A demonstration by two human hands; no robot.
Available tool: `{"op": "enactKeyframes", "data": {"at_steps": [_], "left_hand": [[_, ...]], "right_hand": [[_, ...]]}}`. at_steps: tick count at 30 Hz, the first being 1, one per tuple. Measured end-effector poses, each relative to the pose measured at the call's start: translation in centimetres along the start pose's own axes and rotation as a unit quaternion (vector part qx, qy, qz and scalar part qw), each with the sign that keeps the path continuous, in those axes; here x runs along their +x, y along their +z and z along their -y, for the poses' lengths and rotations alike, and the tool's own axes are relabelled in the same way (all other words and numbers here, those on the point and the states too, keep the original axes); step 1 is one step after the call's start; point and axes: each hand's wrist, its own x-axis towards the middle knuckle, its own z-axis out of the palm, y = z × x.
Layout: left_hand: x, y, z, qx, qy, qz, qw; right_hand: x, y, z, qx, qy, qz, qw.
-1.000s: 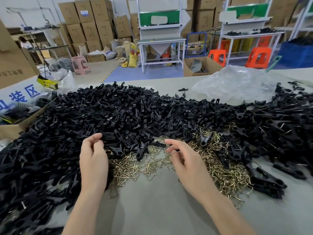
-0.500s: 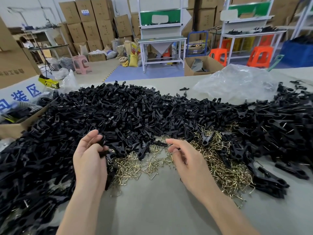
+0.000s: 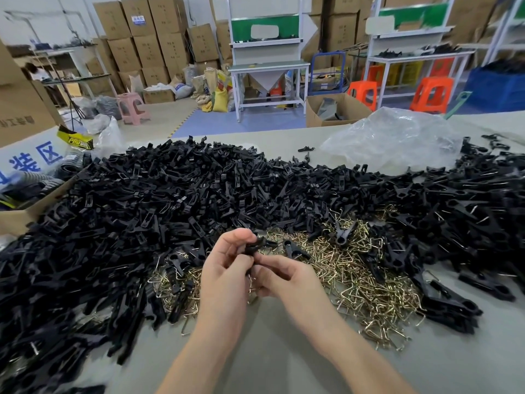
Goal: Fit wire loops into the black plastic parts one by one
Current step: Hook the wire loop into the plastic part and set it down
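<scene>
My left hand pinches a small black plastic part between thumb and fingers, just above the grey table. My right hand meets it from the right, fingertips curled against the same part; a thin wire shows below the fingers, but whether the right hand holds it is hard to tell. Behind the hands lies a heap of brass-coloured wire loops. A wide pile of black plastic parts covers the table to the left, back and right.
A clear plastic bag lies at the back right of the table. An open cardboard box stands at the left edge. Beyond the table are white workbenches, orange stools and stacked cartons.
Both hands have left the piles and come together over the table's middle. The left hand has lifted a black part and moved right; the right hand has moved in to meet it.
</scene>
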Motion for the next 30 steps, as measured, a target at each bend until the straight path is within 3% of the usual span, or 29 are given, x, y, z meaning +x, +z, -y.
{"op": "enactKeyframes", "data": {"at_steps": [5, 9, 17, 22, 30], "left_hand": [[-0.9, 0.6, 0.4, 0.135, 0.099, -0.004, 0.986], [-0.5, 0.2, -0.1, 0.165, 0.148, -0.037, 0.974], [-0.2, -0.2, -0.4, 0.161, 0.154, -0.081, 0.972], [-0.7, 0.1, -0.1, 0.182, 0.142, -0.015, 0.973], [-0.4, 0.0, 0.2, 0.138, 0.076, 0.021, 0.987]], "right_hand": [[-0.3, -0.2, 0.3, 0.031, 0.016, 0.028, 0.999], [-0.6, 0.0, 0.4, 0.046, 0.008, 0.03, 0.998], [-0.3, -1.2, 1.3, 0.058, -0.017, -0.061, 0.996], [0.2, -2.3, 1.2, 0.103, -0.018, -0.121, 0.987], [0.4, -2.8, 1.4, 0.164, -0.028, -0.091, 0.982]]}}
